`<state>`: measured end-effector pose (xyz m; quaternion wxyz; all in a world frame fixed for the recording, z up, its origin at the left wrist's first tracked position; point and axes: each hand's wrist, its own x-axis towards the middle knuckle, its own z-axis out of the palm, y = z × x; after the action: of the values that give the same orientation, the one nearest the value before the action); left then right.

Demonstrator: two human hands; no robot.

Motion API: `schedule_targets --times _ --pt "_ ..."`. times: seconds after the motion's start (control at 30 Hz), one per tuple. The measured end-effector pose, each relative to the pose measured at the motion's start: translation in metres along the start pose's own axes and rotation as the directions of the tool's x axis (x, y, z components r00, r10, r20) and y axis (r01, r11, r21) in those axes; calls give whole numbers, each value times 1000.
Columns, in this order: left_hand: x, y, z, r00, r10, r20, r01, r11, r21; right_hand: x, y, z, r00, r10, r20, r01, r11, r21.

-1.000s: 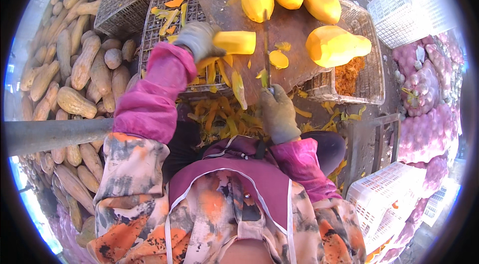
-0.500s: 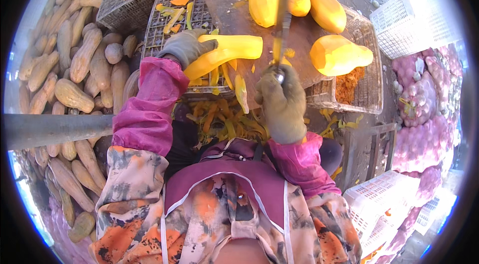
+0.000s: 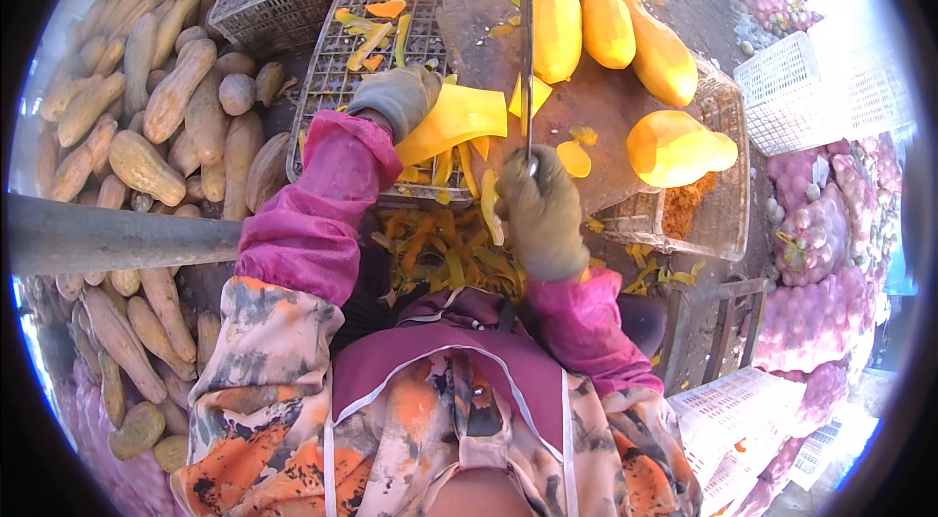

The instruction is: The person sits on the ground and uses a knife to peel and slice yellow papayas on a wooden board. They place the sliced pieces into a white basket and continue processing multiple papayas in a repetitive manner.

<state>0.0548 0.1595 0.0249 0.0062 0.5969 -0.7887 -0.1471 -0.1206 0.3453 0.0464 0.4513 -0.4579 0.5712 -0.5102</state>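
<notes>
My left hand (image 3: 399, 99), in a grey glove, is closed round a peeled yellow squash (image 3: 461, 118) lying over the edge of a brown board (image 3: 484, 19). My gloved right hand (image 3: 543, 216) grips a long knife (image 3: 528, 48), its blade pointing away from me and seen nearly edge-on. Beside the blade, just past the squash's cut end, is a yellow piece (image 3: 539, 95). A round slice (image 3: 574, 159) lies right of the blade. Several whole peeled squashes (image 3: 553, 14) rest at the back of the board, and another peeled squash (image 3: 674, 150) lies to the right.
Unpeeled squashes (image 3: 147, 167) are heaped on the left, crossed by a grey metal pole (image 3: 127, 236). Peel strips (image 3: 449, 243) cover the ground before me. A crate (image 3: 723, 241) at right holds orange pulp (image 3: 686, 210). White crates (image 3: 777, 77) and net bags (image 3: 816, 234) stand farther right.
The knife has come from a blurred, tilted position to an upright line beside the squash. A piece now lies apart from the squash's end, which is shorter. My left hand has shifted slightly right.
</notes>
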Motion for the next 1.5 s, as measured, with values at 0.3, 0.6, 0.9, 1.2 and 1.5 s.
schedule_targets --times 0.3,0.6,0.9,1.2,1.5 --pt "12 -1 -19 998 57 3 -57 998 12 47 38 -14 839 482 253 -437 873 -216" --pt "30 12 -28 991 135 -10 -135 984 -114 -32 1 -76 917 390 88 -141 522 -841" --pt "30 81 9 688 725 -26 -695 669 261 7 30 -107 955 182 236 155 370 -916" --pt "62 100 12 894 351 280 -411 890 197 153 36 -43 945 -121 303 325 285 -902" --pt "28 109 -27 898 260 -357 -377 870 -317 90 5 -82 934 -128 -332 93 988 -120"
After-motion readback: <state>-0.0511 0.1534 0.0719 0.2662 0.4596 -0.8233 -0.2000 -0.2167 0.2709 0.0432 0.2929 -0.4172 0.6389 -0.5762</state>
